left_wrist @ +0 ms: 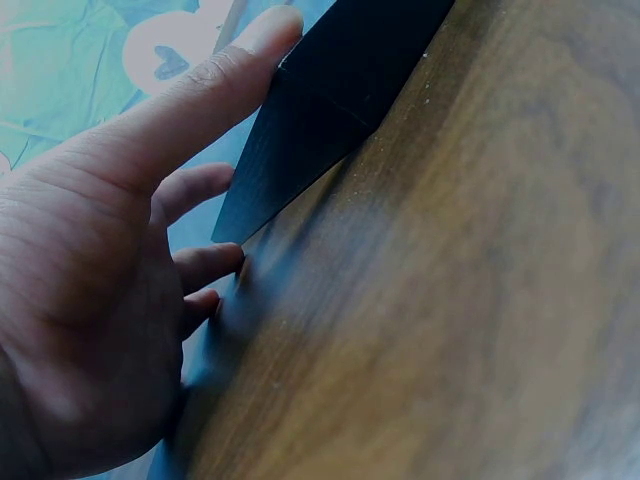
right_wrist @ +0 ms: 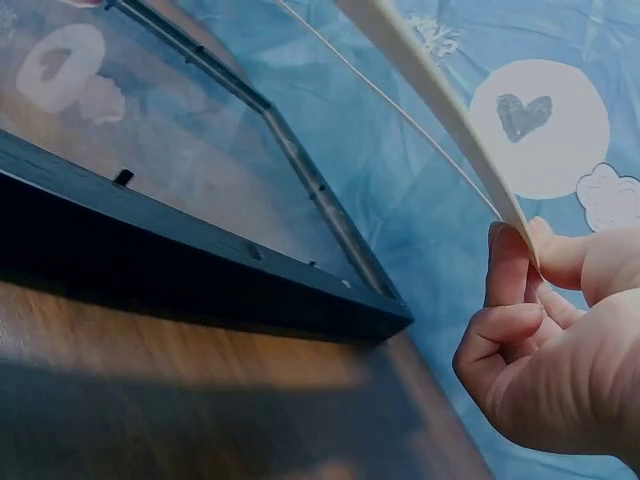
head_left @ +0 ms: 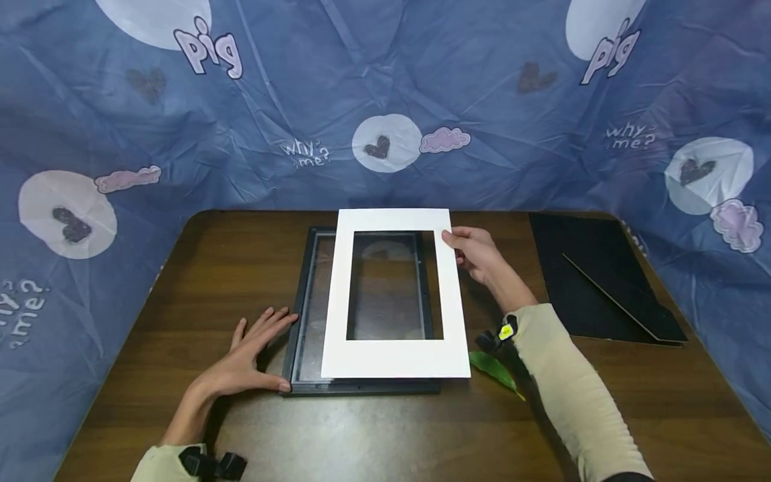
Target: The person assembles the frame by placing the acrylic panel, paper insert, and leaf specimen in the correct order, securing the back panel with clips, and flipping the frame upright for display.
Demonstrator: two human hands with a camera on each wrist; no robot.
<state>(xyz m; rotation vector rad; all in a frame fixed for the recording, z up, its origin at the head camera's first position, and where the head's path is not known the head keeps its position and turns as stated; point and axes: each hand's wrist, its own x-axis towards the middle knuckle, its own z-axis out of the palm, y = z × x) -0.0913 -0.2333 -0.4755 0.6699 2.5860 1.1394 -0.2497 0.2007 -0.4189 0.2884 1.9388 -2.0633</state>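
A black picture frame (head_left: pixel 373 387) with a clear pane (head_left: pixel 313 341) lies on the table. My left hand (head_left: pixel 243 361) is spread at its left side, thumb at the near corner and fingertips along the edge. In the left wrist view the thumb (left_wrist: pixel 215 95) rests against the frame's dark side (left_wrist: pixel 310 130). My right hand (head_left: pixel 476 254) pinches a white picture mat (head_left: pixel 391 359) by its upper right edge, between thumb and fingers. The mat, with a rectangular window, is raised over the frame and covers part of it. In the right wrist view the mat (right_wrist: pixel 440 100) is seen edge-on, apart from the frame (right_wrist: pixel 200 240).
A green leaf (head_left: pixel 495 371) lies right of the frame, near my right wrist. Farther right is a black backing board (head_left: pixel 578 268) with a strut (head_left: pixel 611 294) on it. Blue printed cloth (head_left: pixel 385 80) hangs behind the wooden table (head_left: pixel 211 281).
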